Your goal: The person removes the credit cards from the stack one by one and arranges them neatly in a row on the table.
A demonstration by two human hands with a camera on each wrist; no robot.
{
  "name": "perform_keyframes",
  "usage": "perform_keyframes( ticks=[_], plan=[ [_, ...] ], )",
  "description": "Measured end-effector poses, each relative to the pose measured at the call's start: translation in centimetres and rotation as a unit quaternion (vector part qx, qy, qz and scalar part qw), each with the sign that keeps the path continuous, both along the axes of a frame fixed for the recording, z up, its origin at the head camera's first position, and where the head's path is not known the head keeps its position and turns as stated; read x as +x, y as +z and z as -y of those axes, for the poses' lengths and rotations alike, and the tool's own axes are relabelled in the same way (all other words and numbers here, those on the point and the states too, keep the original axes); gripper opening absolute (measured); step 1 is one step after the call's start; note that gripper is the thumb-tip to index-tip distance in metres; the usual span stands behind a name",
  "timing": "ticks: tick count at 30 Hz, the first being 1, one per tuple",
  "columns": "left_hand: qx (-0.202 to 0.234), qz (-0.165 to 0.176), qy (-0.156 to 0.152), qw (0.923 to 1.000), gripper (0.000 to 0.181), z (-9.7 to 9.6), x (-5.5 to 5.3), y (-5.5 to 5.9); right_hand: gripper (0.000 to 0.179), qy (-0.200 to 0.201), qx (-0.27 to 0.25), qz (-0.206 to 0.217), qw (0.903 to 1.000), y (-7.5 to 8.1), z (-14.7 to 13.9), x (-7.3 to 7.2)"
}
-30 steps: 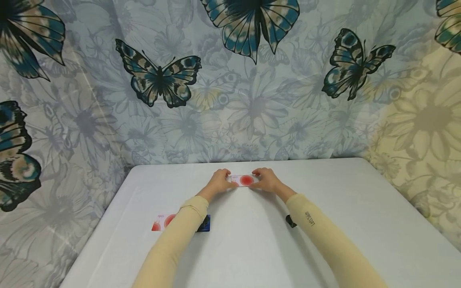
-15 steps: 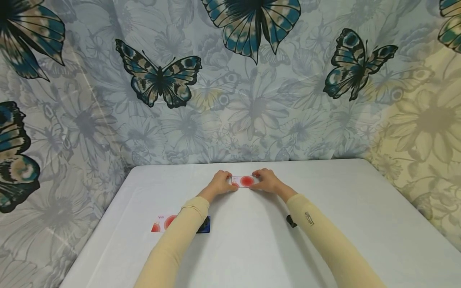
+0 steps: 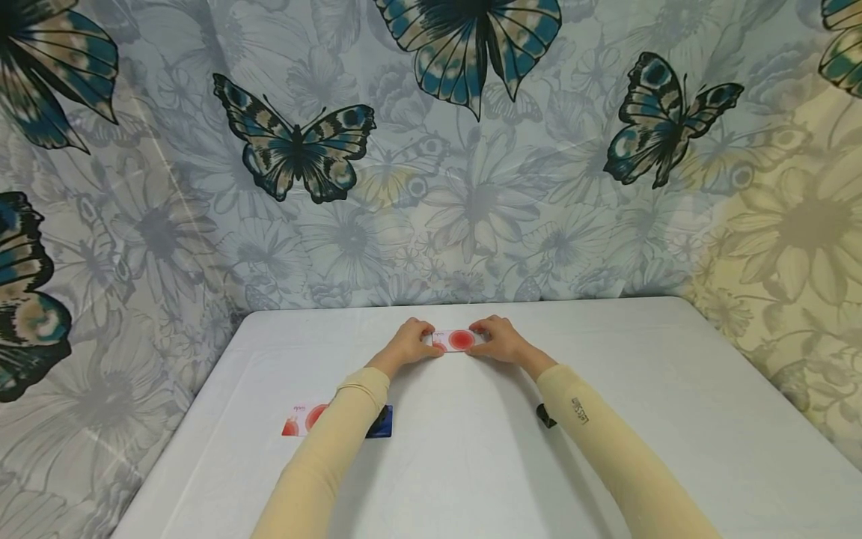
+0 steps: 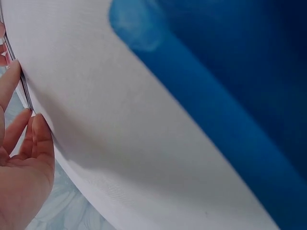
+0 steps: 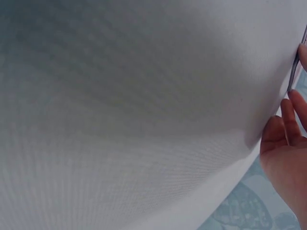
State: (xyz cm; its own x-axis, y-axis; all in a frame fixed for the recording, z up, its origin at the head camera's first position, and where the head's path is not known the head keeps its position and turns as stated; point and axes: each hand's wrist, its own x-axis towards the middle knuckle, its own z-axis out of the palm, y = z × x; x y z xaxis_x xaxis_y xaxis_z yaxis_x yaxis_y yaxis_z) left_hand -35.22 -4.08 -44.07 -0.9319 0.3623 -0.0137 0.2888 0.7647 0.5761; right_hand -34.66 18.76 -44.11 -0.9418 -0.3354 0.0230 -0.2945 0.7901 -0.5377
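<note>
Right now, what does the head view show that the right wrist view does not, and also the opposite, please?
Only the head view: the butterflies, the yellow sleeves, the second card, the blue item, the black item, and the red circle on the held card.

Only the right wrist view: the held card nearly edge-on, as a thin dark strip.

Both: the right hand on the held card, the white table and the patterned cloth behind.

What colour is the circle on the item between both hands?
The circle is red; best seen in the head view.
</note>
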Motion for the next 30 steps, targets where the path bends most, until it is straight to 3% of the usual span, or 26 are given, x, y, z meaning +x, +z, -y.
perform_keyframes(
  ticks=[11,16,30],
  plan=[
    [0.009,-0.011,-0.014,0.9998,0.049,0.0,0.2,0.5,0.051,0.012,-0.006,-0.025,0.9996,0.0,-0.2,0.3],
    [0.037,-0.025,-0.017,0.9988,0.052,0.0,0.2,0.4,0.05,0.019,-0.035,-0.047,0.9981,0.0,-0.2,0.4],
    [0.079,-0.07,-0.013,0.9944,0.052,0.0,0.9,0.9,0.055,-0.009,-0.104,-0.085,0.991,0.3,0.0,1.7]
  ],
)
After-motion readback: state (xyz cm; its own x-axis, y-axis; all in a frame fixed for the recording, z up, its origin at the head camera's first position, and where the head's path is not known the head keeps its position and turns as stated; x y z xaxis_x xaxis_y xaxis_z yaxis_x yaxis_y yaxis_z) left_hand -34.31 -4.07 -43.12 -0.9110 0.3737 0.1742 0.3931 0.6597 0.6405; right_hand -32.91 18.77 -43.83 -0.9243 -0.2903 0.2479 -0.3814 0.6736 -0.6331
